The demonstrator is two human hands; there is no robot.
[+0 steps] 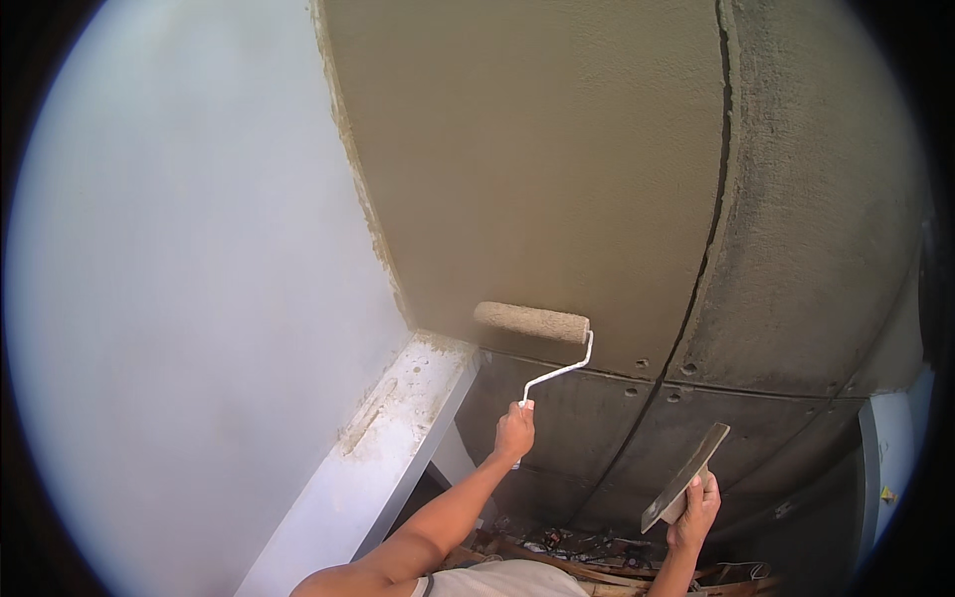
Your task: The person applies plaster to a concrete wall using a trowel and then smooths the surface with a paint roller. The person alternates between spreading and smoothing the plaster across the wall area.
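Observation:
In my left hand (pixel 514 430) is the handle of a paint roller (pixel 532 321), whose fuzzy beige sleeve is at the lower part of a grey-brown coated wall panel (pixel 527 169). A bent white wire frame joins sleeve and handle. My right hand (pixel 698 509), lower and further right, grips a plastering trowel (pixel 686 478) by its back. Its long flat blade is tilted and apart from the wall. The fingers of both hands are closed around their tools.
A white wall (pixel 189 249) rises on the left, above a white ledge (pixel 348 478) with smears on it. Dark seams divide the panels, and a rougher panel (pixel 806 199) adjoins on the right. Below lie wooden boards and debris (pixel 587 557).

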